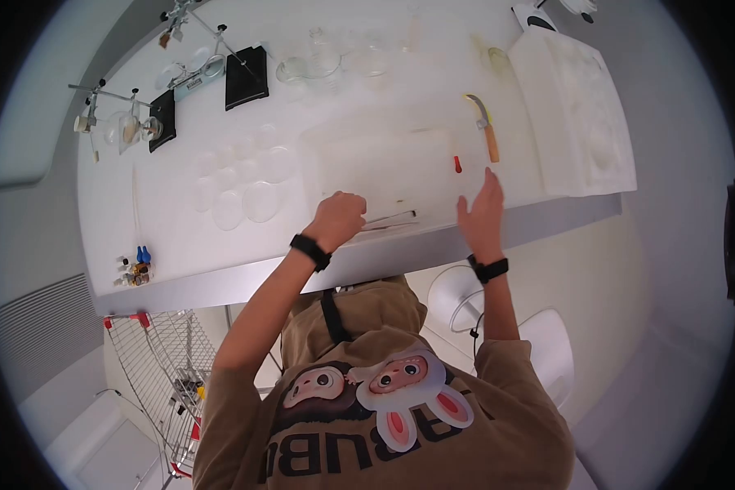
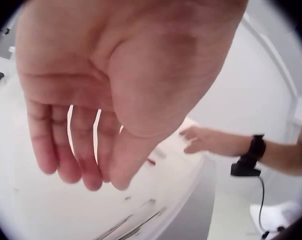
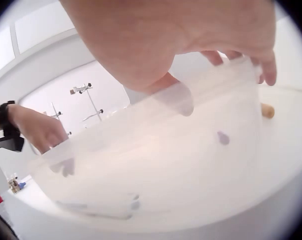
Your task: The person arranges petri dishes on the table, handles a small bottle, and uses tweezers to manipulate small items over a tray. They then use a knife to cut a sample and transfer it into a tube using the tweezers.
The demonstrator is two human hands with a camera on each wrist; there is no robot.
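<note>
Both hands hold a pale translucent plastic container or sheet (image 3: 156,155), faint in the head view (image 1: 384,167); which of the two I cannot tell. The left hand (image 1: 339,219) bends its fingers, thumb close against them in the left wrist view (image 2: 101,90); its fingertips show through the plastic in the right wrist view. My right hand (image 1: 483,216) spans the near right edge, thumb seen through the plastic and fingers beyond it (image 3: 181,40). Thin metal tools (image 1: 390,219) lie beside the left hand. Past the right hand lie a red rubber bulb (image 1: 457,164) and a wooden-handled sickle (image 1: 492,143).
Glass dishes (image 1: 260,202) lie left of centre, with glassware (image 1: 327,61) behind. Stands on black bases (image 1: 247,77) and a balance (image 1: 200,77) are at the back left. Small bottles (image 1: 139,276) stand at the near left corner, a white tray (image 1: 576,114) at right.
</note>
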